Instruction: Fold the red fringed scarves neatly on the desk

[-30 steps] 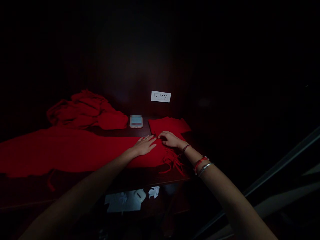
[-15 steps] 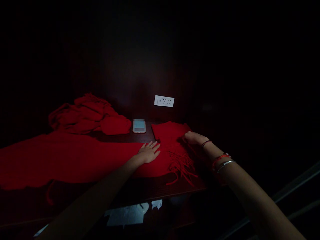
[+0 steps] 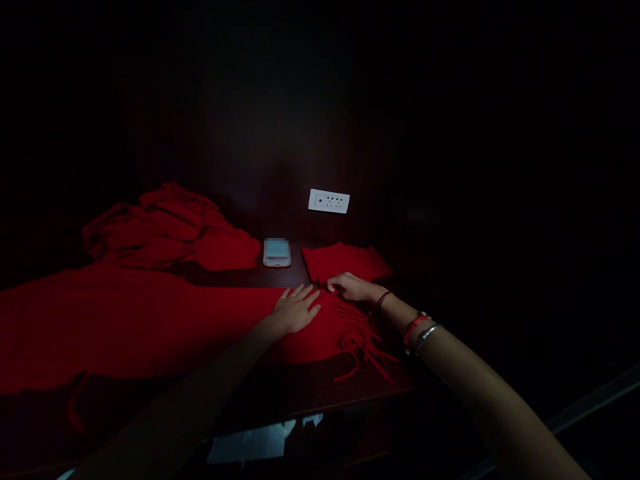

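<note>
A long red scarf (image 3: 220, 327) with a fringed end is spread over the dark wooden surface. My left hand (image 3: 295, 312) lies flat on it near the fringe (image 3: 364, 337), fingers spread, with a ring on one finger. Just to its right, my right hand (image 3: 353, 287) is closed, its fingertips pinching the scarf's far corner by the fringe. Right behind that hand sits a folded red cloth (image 3: 340, 259). Shadow and the hand itself partly hide what the right fingertips grip.
At the back left is a crumpled heap of red fabric (image 3: 170, 233). A phone (image 3: 277, 252) stands by the back wall, below a white socket panel (image 3: 329, 201). Pale items (image 3: 250, 443) lie below the surface's front edge (image 3: 360, 398). The surroundings are very dark.
My right hand has moved left and slightly nearer, from the folded cloth's right side to the scarf's corner beside my left hand. My left hand stays flat on the scarf.
</note>
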